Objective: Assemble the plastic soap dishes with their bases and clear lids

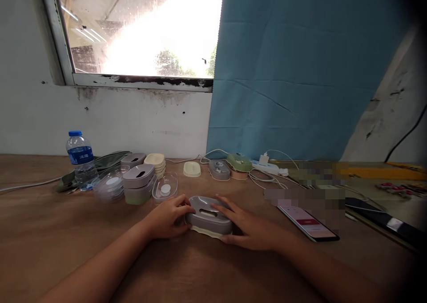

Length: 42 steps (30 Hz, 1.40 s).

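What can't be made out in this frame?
All head view:
Gray container: most of the inside, hidden by its shell; right end, partly covered by the right hand.
Phone: screen text, too small.
Area behind the phone: masked by pixelation.
Window: outdoors, mostly washed out by glare.
Left forearm, right forearm: cut off by bottom edge.

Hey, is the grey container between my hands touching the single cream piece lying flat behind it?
Apart. The head view shows a strip of brown tabletop between the grey container and the cream piece.

Box (210, 222) on table (180, 272), lid (205, 232) apparently beneath
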Available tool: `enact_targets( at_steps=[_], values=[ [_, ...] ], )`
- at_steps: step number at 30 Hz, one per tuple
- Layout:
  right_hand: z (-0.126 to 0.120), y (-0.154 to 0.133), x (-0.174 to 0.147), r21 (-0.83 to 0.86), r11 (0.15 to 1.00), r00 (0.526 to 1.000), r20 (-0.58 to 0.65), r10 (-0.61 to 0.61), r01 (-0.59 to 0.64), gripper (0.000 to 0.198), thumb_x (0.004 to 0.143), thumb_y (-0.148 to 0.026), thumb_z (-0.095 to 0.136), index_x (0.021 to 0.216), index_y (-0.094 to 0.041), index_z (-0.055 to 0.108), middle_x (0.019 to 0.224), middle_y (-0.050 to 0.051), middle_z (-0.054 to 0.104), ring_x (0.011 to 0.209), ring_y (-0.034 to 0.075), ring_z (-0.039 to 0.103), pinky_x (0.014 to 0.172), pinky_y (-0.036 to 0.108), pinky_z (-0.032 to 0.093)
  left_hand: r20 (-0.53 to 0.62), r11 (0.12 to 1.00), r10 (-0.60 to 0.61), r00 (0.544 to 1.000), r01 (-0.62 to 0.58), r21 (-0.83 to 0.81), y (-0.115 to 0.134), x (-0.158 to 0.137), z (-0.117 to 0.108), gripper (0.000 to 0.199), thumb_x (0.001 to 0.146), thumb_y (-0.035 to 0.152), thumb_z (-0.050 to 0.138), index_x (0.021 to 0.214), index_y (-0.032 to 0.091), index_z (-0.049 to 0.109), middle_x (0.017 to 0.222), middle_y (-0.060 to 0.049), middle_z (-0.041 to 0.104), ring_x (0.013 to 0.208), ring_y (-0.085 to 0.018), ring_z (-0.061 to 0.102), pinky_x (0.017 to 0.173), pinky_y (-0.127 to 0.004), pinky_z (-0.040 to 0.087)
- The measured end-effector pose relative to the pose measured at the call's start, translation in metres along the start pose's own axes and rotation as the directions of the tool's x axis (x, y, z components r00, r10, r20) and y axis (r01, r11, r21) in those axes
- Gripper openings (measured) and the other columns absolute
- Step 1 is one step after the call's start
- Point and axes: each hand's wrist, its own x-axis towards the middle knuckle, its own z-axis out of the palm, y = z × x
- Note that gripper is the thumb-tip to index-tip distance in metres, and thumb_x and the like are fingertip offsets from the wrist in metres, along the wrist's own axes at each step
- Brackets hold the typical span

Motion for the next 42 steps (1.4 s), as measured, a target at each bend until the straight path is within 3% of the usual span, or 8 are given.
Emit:
enact_targets(
  at_steps=[10,13,17,24,36,42],
  values=[
    [0.004,0.010,0.002,-0.016,0.998,0.998,-0.027,-0.060,0.060,0.079,0.072,-0.044,0.058,0.138,-0.029,0.017,0.147,0.007,0.006,0.128,0.031,0.025,0.100,0.042,0.030,0.029,1.000,-0.015,0.999,0.015,0.026,0.004,0.000,-0.006,0.036,0.081,0.032,0.048,0.116,0.025,0.054,0.103,-0.009,0.052,0.095,-0.020,0.050,0.088,-0.036,0.041],
    [0.002,0.010,0.003,-0.026,0.997,0.998,-0.016,-0.068,0.067,0.082,0.071,-0.049,0.059,0.138,-0.029,0.017,0.147,0.008,0.006,0.129,0.032,0.021,0.101,0.044,0.028,0.028,0.999,-0.019,0.999,0.018,0.049,0.004,0.000,-0.007,0.035,0.083,0.033,0.045,0.117,0.027,0.053,0.104,-0.008,0.053,0.096,-0.021,0.049,0.089,-0.038,0.039],
    [0.001,0.011,0.005,0.006,0.998,0.998,-0.009,-0.068,0.068,0.069,0.078,-0.056,0.047,0.136,-0.031,0.022,0.147,0.006,0.010,0.129,0.031,0.023,0.101,0.046,0.027,0.041,0.999,-0.029,0.999,0.030,-0.022,0.004,0.000,-0.006,0.037,0.081,0.033,0.049,0.118,0.027,0.053,0.104,-0.007,0.052,0.096,-0.019,0.049,0.088,-0.034,0.041],
    [0.004,0.014,0.006,0.012,0.994,0.994,-0.030,-0.107,0.107,0.056,0.086,-0.050,0.038,0.136,-0.031,0.023,0.146,0.005,0.013,0.129,0.029,0.023,0.103,0.045,0.024,0.028,0.992,-0.048,0.998,0.051,-0.112,0.005,0.003,-0.003,0.038,0.075,0.033,0.058,0.112,0.025,0.057,0.106,-0.008,0.051,0.099,-0.020,0.048,0.089,-0.034,0.041],
    [-0.002,0.022,0.006,0.043,0.987,0.987,-0.012,-0.157,0.158,0.052,0.084,-0.047,0.042,0.133,-0.033,0.030,0.146,0.002,0.013,0.127,0.028,0.028,0.102,0.043,0.027,0.009,0.993,-0.046,0.999,0.047,-0.106,0.012,0.006,0.004,0.037,0.073,0.029,0.059,0.110,0.024,0.057,0.105,-0.008,0.051,0.097,-0.020,0.049,0.088,-0.033,0.041],
    [0.007,0.029,0.014,-0.091,0.980,0.980,-0.073,-0.185,0.178,0.061,0.076,-0.043,0.055,0.132,-0.031,0.035,0.142,0.007,0.021,0.127,0.030,0.025,0.100,0.043,0.027,0.031,0.999,-0.015,0.999,0.016,-0.032,0.010,0.003,0.007,0.029,0.081,0.029,0.051,0.108,0.024,0.059,0.100,-0.007,0.054,0.092,-0.019,0.050,0.084,-0.032,0.042]
  ],
)
